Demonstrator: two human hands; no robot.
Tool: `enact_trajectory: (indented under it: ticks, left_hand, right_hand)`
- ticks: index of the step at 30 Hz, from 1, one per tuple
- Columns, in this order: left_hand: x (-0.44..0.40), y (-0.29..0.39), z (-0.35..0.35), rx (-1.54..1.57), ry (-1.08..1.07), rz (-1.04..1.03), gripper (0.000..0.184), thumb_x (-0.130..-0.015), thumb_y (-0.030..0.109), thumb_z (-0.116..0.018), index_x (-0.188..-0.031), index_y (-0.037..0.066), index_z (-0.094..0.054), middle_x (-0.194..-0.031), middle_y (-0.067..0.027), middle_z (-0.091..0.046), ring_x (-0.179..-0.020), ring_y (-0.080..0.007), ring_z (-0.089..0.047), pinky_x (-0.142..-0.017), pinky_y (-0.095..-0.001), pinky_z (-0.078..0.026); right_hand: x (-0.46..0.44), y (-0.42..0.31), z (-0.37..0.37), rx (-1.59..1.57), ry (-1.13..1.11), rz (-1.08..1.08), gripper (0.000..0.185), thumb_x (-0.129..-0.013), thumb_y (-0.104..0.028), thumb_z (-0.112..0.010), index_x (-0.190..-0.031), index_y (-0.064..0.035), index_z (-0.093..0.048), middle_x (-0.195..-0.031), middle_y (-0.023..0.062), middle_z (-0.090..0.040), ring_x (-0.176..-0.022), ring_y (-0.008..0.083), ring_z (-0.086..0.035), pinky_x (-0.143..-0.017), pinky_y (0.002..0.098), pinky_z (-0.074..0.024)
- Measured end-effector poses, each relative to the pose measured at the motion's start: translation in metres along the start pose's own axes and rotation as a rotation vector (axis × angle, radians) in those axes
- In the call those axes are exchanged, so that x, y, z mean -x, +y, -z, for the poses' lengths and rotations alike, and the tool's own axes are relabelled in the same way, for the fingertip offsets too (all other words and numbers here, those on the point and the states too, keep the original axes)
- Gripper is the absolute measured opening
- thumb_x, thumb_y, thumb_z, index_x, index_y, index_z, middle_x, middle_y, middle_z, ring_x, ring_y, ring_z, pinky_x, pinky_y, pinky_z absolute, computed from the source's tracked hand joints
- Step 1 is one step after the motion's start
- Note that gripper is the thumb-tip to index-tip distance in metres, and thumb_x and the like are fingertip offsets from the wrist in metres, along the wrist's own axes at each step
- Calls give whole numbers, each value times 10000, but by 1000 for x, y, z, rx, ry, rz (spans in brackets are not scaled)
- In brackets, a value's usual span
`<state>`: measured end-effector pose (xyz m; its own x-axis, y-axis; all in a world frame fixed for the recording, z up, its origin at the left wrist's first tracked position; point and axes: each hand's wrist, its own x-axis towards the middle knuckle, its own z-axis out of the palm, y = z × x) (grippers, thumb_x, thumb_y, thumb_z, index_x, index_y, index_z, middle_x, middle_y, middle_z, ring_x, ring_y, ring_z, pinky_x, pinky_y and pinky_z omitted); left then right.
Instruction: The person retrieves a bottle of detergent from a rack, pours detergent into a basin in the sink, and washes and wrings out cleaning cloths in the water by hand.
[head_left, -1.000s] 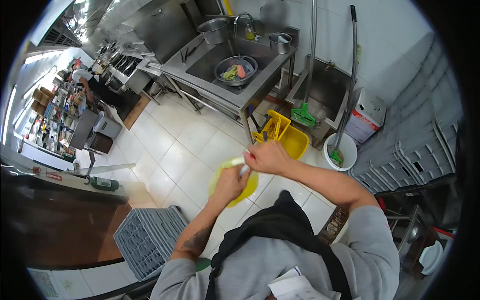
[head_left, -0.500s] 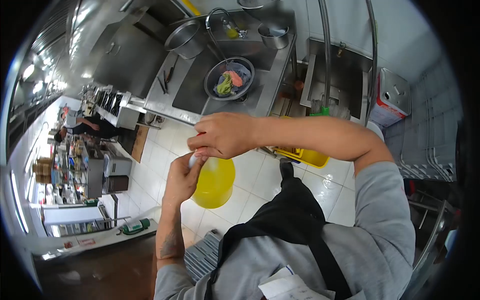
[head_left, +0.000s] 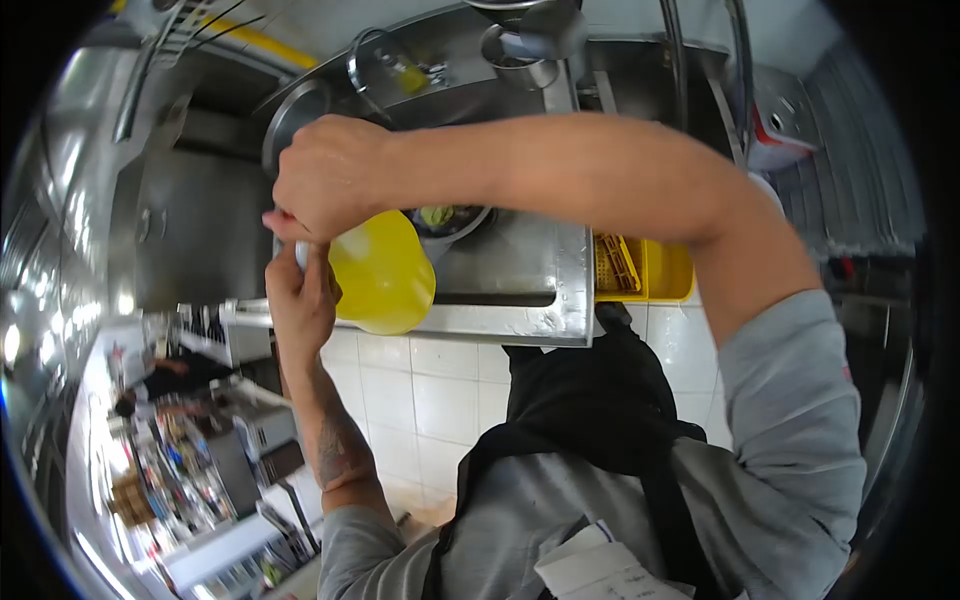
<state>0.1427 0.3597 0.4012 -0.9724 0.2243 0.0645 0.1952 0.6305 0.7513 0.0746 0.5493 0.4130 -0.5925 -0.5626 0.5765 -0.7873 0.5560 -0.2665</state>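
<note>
A yellow rounded object (head_left: 385,275) hangs at my hands, over the sink's front edge; whether it is a bag or a container I cannot tell. My left hand (head_left: 303,300) is closed around a white piece beside it. Directly above, my right hand (head_left: 328,180) is bent at the wrist with its fingers closed at the top of that white piece; what exactly they pinch is hidden. Behind the yellow object, a metal bowl (head_left: 468,229) with a green cloth (head_left: 436,214) sits in the sink (head_left: 510,265), partly covered.
A metal pot (head_left: 298,106) and a faucet (head_left: 356,68) stand at the sink's back, with a smaller pot (head_left: 520,68) to the right. Yellow bins (head_left: 668,270) are right of the sink. Another person (head_left: 178,372) is at the far left.
The view has turned and come closer to the sink. Both hands have moved up and left with the yellow object, from over the floor to over the sink's front edge.
</note>
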Motion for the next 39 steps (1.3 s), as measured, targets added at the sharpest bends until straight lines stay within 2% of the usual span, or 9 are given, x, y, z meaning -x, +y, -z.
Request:
enact_trajectory:
  ticks: [5,14,19,24,28,29,31,32,39]
  left_hand:
    - [-70,-92,25,136,-422,-354,190,-1010,134,-592,-936,-36,-635,-612,31,-508,-565,-48,-431,-501,-249,-327]
    - [-120,-186,22,90,-412,-369,283,-1010,241,-616,-879,-5,-663,-571,-21,-524,-501,-87,-470,-472,-304,-352]
    - [-126,-211,47,55,-507,-411,276,-1002,229,-621,-910,-27,-666,-610,-94,-573,-550,-134,-500,-524,-334,-400]
    - [-127,-210,71,91,-610,-386,283,-1011,242,-616,-931,-24,-669,-633,-51,-587,-582,-107,-493,-553,-310,-414]
    - [-136,-215,68,106,-591,-509,281,-1012,248,-615,-947,-20,-670,-655,-49,-604,-597,-104,-511,-568,-294,-425]
    - [-133,-207,69,99,-585,-508,281,-1012,248,-615,-947,-20,-670,-655,-49,-604,-597,-104,-511,-568,-294,-425]
    - [-127,-182,65,-22,-453,-480,282,-984,258,-625,-962,-19,-672,-731,-263,-623,-593,-425,-582,-589,-432,-467]
    - [-129,-184,62,-32,-470,-492,282,-984,258,-625,-962,-19,-672,-731,-263,-623,-593,-425,-582,-589,-432,-467]
    - [-144,-207,83,208,-787,-107,227,-1017,169,-597,-918,-29,-646,-640,54,-543,-582,-43,-461,-509,-281,-361]
  right_hand:
    - [1,32,-33,125,-149,465,385,-963,-438,-573,-873,-65,-608,-691,127,-662,-728,319,-683,-622,477,-528]
    - [-47,1,-90,-210,-472,-974,558,-930,-526,-604,-992,18,-711,-865,219,-720,-856,387,-707,-768,445,-559]
    - [-57,-11,-142,-60,-411,-919,451,-913,-433,-653,-980,9,-709,-876,208,-723,-849,413,-692,-777,460,-557]
    - [-48,-15,-144,76,-226,-253,392,-875,-317,-703,-1148,-53,-608,-767,165,-683,-770,378,-696,-725,470,-553]
    - [-64,-25,-116,-42,-332,-327,502,-928,-398,-645,-1238,-9,-574,-982,217,-702,-878,397,-682,-808,488,-544]
    - [-83,-36,-101,-50,-459,-675,504,-935,-420,-625,-1211,-1,-589,-964,222,-705,-886,407,-682,-813,495,-541]
    - [-95,-33,-105,-59,-561,-1030,512,-943,-443,-604,-1185,8,-605,-947,228,-709,-895,416,-681,-819,502,-539]
    - [-86,-20,-127,-81,-545,-1016,522,-945,-459,-589,-1150,21,-620,-917,236,-708,-906,422,-681,-817,505,-538]
    - [-80,-17,-108,49,-461,-367,309,-918,-286,-633,-1036,-2,-662,-958,205,-704,-931,384,-695,-778,476,-559]
